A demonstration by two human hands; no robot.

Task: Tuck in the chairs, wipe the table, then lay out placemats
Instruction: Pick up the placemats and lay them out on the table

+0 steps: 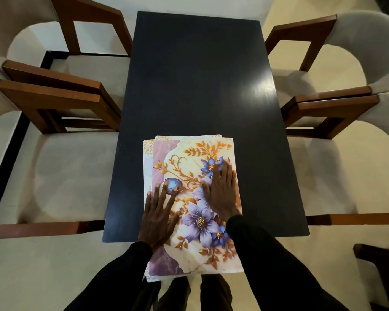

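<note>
A stack of floral placemats (189, 162), cream with purple flowers and gold leaves, lies at the near end of the dark rectangular table (198, 75) and overhangs its front edge. My left hand (158, 214) rests flat on the stack's left side, fingers spread. My right hand (222, 189) lies flat on the right side, fingers straight. Lower mats peek out along the stack's left and far edges.
Two wooden chairs with pale cushions stand at the table's left, one far (92, 34) and one near (61, 108). Two more stand at the right, far (305, 37) and near (330, 115). Another dark chair corner (380, 261) shows at lower right. My legs are below the stack.
</note>
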